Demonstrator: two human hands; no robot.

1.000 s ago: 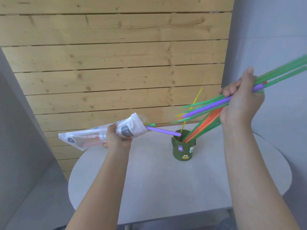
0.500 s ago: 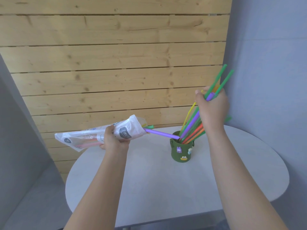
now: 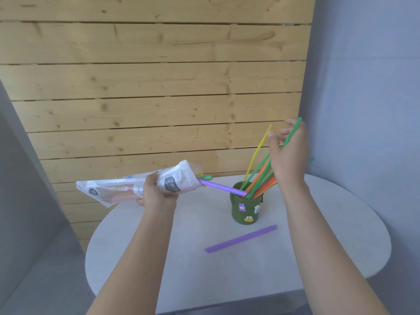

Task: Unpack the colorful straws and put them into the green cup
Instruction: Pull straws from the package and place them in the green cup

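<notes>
The green cup (image 3: 246, 210) with small stickers stands on the round grey table (image 3: 341, 235). Several green, orange and yellow straws (image 3: 259, 176) lean out of it to the right. My right hand (image 3: 287, 153) hovers above them with fingers spread, touching the upper ends; it grips nothing. My left hand (image 3: 156, 193) grips the white plastic straw bag (image 3: 136, 186) held sideways over the table's left. A purple straw (image 3: 221, 187) sticks out of the bag's mouth to the cup's rim. Another purple straw (image 3: 242, 238) lies flat on the table in front of the cup.
A wooden slat wall (image 3: 147, 98) rises behind the table. A grey wall (image 3: 368, 110) stands close on the right, and a grey panel (image 3: 20, 178) on the left. The table's front edge (image 3: 227, 302) is near my arms.
My right hand lowered the straw bunch into the cup and let go, its fingers now spread. A purple straw has dropped onto the table in front of the cup. The left hand stayed put.
</notes>
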